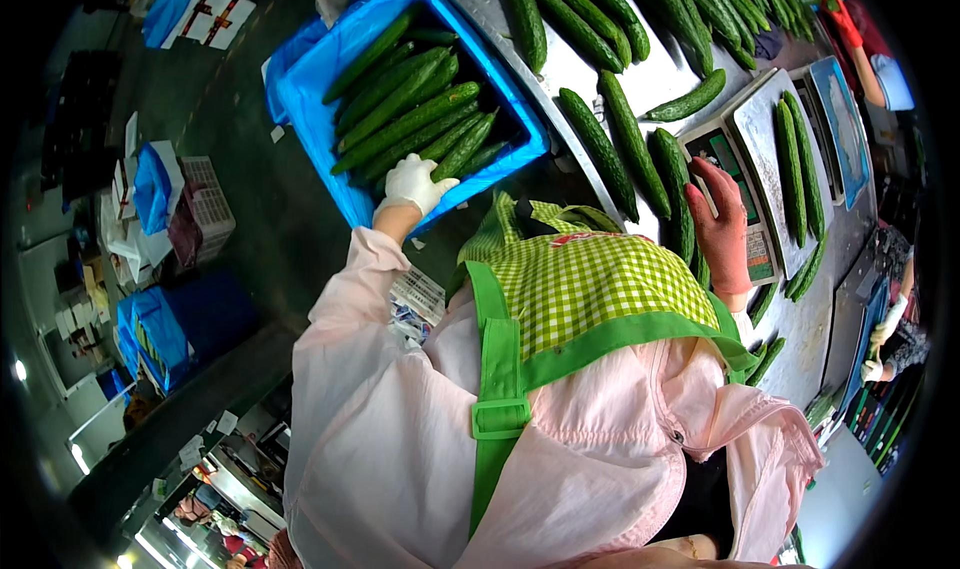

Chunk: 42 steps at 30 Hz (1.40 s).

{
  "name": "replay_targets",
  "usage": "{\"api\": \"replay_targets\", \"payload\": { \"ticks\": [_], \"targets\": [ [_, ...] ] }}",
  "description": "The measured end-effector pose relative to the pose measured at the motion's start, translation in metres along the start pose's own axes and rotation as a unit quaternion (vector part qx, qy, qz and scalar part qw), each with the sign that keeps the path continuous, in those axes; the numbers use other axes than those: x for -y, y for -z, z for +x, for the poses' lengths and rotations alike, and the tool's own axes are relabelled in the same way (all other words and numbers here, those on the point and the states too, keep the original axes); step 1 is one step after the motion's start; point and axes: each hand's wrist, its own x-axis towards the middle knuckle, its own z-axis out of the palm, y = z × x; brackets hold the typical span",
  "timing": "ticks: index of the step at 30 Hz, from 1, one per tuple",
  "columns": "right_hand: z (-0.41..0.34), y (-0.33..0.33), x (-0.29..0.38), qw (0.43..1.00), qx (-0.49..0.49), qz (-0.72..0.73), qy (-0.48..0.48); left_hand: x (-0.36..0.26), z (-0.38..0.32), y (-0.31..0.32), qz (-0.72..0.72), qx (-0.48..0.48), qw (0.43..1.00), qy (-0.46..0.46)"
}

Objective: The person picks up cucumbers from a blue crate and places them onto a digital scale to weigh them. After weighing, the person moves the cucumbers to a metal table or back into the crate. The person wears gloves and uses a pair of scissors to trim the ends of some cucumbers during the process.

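My left hand point(415, 182), in a white glove, is at the near end of a box lined with blue plastic film point(304, 81). Its thumb and fingers straddle the end of a cucumber point(469, 143), which lies among several others in the box. My right hand point(721, 224), in a reddish-pink glove, is over the metal table point(652, 96) with its fingers apart and nothing between them. Just left of it lies a cucumber point(670, 171). Beside the same hand stands a digital scale point(769, 149), with two cucumbers point(795, 164) on its plate.
Many cucumbers point(720, 6) lie in rows at the table's far side. Beyond the scale is a second blue-edged tray point(840, 133). Other people's gloved hands show at right, one in a red glove point(841, 17). Foam boxes point(150, 201) and a blue-lined box point(154, 336) stand at left.
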Motion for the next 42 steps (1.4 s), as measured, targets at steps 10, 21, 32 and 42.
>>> {"api": "replay_targets", "payload": {
  "ticks": [10, 21, 32, 42],
  "targets": [
    [0.041, -0.020, 0.080, 0.975, 0.019, -0.128, 0.181, 0.006, -0.031, 0.112, -0.110, -0.203, 0.970, -0.081],
    [0.048, -0.017, 0.082, 0.925, 0.176, -0.286, 0.180, -0.174, -0.059, 0.100, -0.026, -0.239, 0.927, -0.288],
    [-0.045, 0.059, 0.007, 0.989, -0.056, -0.080, -0.110, -0.217, -0.027, 0.120, 0.010, -0.217, 0.889, -0.403],
    [-0.274, 0.087, -0.088, 0.814, -0.374, -0.141, -0.422, -0.302, -0.004, 0.120, -0.032, -0.196, 0.835, -0.512]
  ]
}}
